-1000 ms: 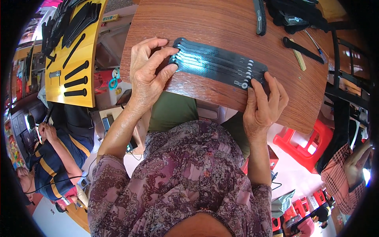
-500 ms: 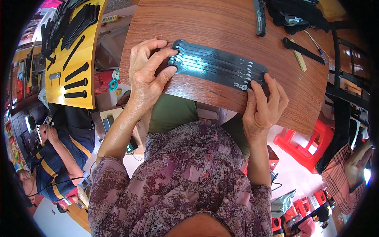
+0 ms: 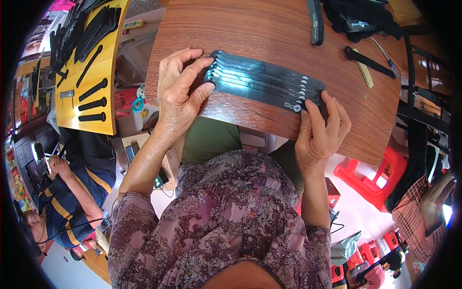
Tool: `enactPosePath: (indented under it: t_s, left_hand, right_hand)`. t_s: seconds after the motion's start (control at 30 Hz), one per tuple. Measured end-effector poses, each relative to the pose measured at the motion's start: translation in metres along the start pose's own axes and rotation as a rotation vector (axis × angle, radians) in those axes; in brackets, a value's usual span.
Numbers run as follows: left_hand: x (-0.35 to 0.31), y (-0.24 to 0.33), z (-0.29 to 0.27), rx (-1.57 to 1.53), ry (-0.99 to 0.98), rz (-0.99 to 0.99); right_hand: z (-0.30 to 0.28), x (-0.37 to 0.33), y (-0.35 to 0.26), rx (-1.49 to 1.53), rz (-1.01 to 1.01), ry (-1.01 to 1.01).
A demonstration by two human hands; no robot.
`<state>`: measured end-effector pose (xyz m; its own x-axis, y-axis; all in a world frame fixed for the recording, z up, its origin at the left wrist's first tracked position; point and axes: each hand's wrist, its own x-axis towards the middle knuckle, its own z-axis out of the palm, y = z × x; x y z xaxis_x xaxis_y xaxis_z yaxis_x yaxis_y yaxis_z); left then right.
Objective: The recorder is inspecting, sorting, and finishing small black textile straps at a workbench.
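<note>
A fanned row of several flat black hook-and-loop straps point(image 3: 260, 79) lies on the brown wood-grain table, each overlapping its neighbour. Their rounded ends are at the left, and pale crescent marks run down the right part; the nearest strap bears a white printed label. My left hand point(image 3: 179, 86) has thumb and forefinger bent against the rounded ends, its middle finger raised behind. At the other end my right hand point(image 3: 320, 130) pinches the straps, thumb at the near edge and fingers over the far corner.
At the far right are a small strap bundle point(image 3: 316, 24), a heap of black straps point(image 3: 361, 21), a single strap point(image 3: 368, 62), a yellowish stick point(image 3: 364, 70) and a pen point(image 3: 391, 65). A yellow table point(image 3: 67, 118) with more straps stands left. A red stool point(image 3: 373, 176) is at right; a co-worker point(image 3: 72, 197) sits left.
My left thumb and forefinger have shifted very slightly left at the strap ends. My right hand and the straps stay almost where they were.
</note>
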<state>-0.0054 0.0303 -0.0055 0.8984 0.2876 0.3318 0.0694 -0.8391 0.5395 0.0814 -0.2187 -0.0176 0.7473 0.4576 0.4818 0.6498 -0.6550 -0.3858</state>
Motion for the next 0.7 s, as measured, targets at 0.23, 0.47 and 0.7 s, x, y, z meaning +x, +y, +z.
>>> enactPosePath:
  t_s: [0.23,0.47,0.7]
  left_hand:
    - [0.007,0.007,0.003,-0.025,-0.003,0.012]
    - [0.005,0.013,-0.008,0.005,-0.056,0.005]
    - [0.051,0.056,-0.008,-0.056,-0.036,0.213]
  right_hand:
    - [-0.008,0.005,0.006,-0.02,0.0,0.0]
    - [-0.013,0.003,0.01,0.2,0.074,0.064]
    - [-0.035,0.016,0.052,0.488,0.412,0.157]
